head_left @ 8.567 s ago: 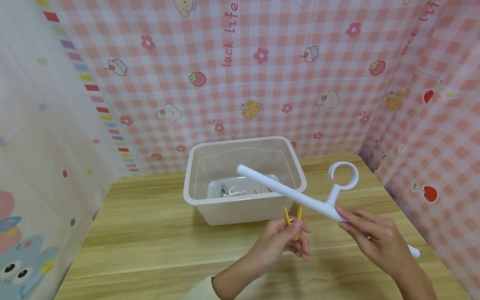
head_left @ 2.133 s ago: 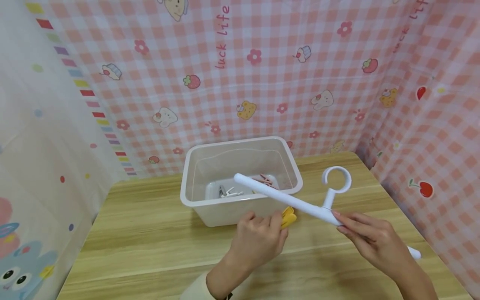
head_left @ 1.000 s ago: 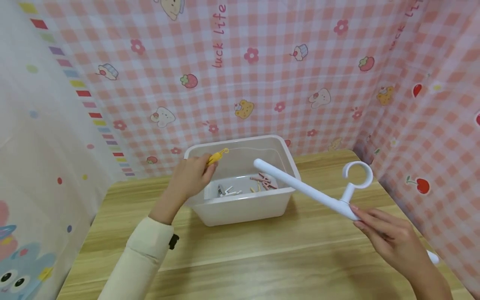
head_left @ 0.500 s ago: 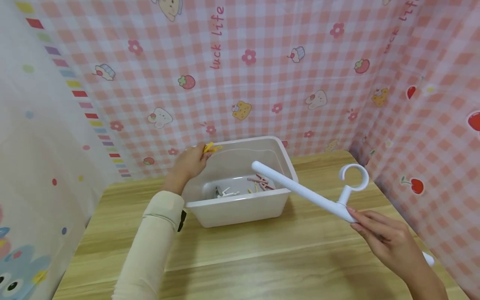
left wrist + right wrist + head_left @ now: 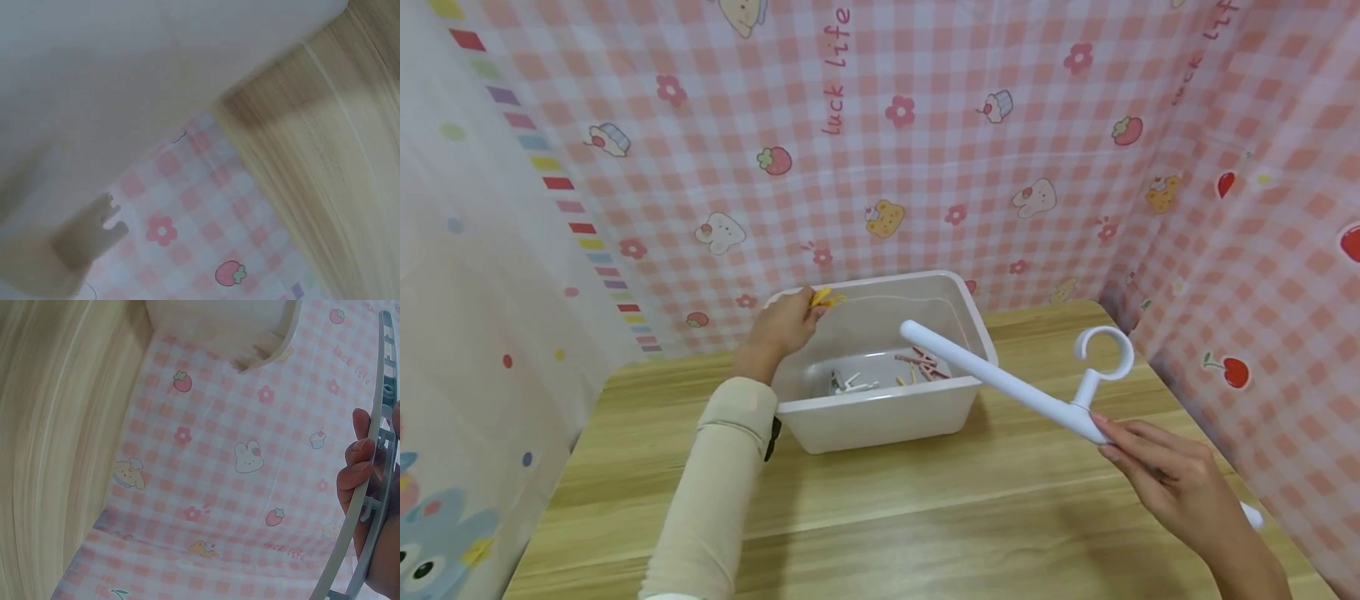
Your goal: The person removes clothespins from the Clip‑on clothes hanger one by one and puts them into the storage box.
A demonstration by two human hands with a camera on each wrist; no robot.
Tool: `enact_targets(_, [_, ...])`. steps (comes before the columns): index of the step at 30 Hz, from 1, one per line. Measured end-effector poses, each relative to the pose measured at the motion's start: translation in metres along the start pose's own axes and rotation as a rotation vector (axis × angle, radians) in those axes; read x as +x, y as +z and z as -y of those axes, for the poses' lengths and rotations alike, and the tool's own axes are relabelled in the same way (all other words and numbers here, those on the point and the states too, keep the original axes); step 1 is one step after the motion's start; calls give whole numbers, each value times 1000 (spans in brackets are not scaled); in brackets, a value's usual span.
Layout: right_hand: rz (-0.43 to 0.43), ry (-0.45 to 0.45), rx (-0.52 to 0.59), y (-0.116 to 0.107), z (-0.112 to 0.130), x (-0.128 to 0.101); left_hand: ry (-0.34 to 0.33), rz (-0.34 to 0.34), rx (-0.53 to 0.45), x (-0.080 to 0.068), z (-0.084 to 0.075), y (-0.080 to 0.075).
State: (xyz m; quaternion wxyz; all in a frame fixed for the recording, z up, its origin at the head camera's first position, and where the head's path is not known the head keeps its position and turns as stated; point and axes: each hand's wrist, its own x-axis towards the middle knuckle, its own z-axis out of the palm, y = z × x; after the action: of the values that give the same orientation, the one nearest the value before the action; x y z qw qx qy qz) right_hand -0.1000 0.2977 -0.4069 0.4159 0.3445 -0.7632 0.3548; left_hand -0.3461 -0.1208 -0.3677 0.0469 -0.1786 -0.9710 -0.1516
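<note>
My left hand (image 5: 787, 321) pinches a yellow clothespin (image 5: 822, 297) over the far left corner of a translucent white plastic bin (image 5: 880, 417). Several clothespins (image 5: 887, 377), white, pink and yellow, lie on the bin's bottom. My right hand (image 5: 1165, 475) grips a white plastic hanger (image 5: 1000, 383) near its middle, just below the round hook (image 5: 1103, 352); the hanger's free arm points up and left over the bin's right side. In the right wrist view the hanger (image 5: 369, 481) runs past my fingers (image 5: 354, 472). The left wrist view shows only the bin's wall (image 5: 156, 81) up close.
The bin stands on a light wooden table (image 5: 925, 517) enclosed by pink checked cloth walls (image 5: 925, 150) at the back and right and a pale patterned cloth (image 5: 490, 275) at the left.
My left hand has carried the yellow clothespin from beside the hanger up and left to the bin's far left corner. The right hand and hanger shifted slightly right.
</note>
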Motion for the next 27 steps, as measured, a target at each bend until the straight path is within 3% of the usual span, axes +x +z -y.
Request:
enact_targets(6, [5,-3,2,2,-2,-1,63,-47,4,1,-4,7])
enact_targets(10, [6,-5,1,4,-3,-2,60,-55,9,1,-9,6])
enact_targets(16, [14,-2,12,5,-3,0,52,-85,137,-3,-10,0])
enact_targets(21, [11,-7,24,7,-2,1,25,-116,171,-10,5,-2])
enact_targets(27, [22,-9,32,9,-2,3,-40,-143,115,-32,40,-4])
